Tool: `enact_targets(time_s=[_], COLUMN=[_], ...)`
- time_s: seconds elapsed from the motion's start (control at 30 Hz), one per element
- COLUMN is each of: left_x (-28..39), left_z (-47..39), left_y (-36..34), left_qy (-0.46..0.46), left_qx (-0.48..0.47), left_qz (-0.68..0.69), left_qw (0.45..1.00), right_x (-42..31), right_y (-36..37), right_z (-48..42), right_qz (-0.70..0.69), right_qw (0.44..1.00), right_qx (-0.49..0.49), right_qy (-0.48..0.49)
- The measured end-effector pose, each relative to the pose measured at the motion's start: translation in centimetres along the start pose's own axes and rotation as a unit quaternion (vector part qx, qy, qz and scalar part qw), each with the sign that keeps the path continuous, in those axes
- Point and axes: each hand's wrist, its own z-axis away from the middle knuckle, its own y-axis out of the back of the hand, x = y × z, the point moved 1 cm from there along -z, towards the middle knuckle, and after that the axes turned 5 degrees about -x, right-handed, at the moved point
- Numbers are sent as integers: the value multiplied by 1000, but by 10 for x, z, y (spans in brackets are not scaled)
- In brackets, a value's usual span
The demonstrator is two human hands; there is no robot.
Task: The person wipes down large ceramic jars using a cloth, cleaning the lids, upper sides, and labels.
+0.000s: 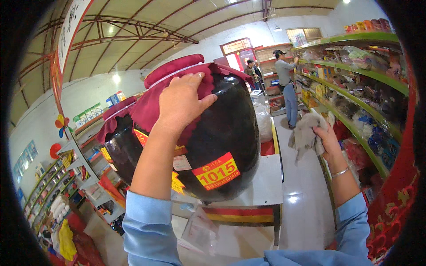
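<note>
A large dark glazed jar (229,126) stands on a white table (266,179), its mouth covered by dark red cloth (149,113) tied round with a white band. My left hand (183,96) lies on that cloth near the jar's shoulder, fingers spread a little, thumb towards the glaze. Red and yellow labels with writing are stuck to the jar's side. Off to the right, away from the jar, my right hand (326,136) grips a crumpled grey cloth (308,133), which hangs from the fingers. A second dark jar (123,133) with a red cloth cover is at the left.
Green-edged shelves (352,96) packed with goods line the right side, beside a tiled aisle (296,199). A person (284,79) stands at their far end; more people are near the doorway. A metal rack (83,166) rises at left. A plastic bag (199,229) lies below the table top.
</note>
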Motion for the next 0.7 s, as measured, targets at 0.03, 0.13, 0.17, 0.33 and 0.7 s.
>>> enact_targets(time_s=[0.03,0.13,0.17,0.33,0.7], left_x=[-2,-16,-23,-52,-59], left_z=[-2,-4,-4,17,27], left_y=[1,-3,-4,12,7], left_qy=[-3,-24,-29,-57,-39], left_qx=[-17,-28,-19,10,-25], left_qz=[0,19,38,102,155], left_qw=[1000,999,999,993,987], right_x=[-8,-28,-39,-88,-128], right_y=[-12,-37,-45,-98,-290], right_z=[-7,-34,-44,-81,-131], right_qz=[-9,52,77,242,346], right_qw=[1000,992,989,931,697], right_qx=[-11,18,20,-12,-227], right_qy=[24,111,127,273,586])
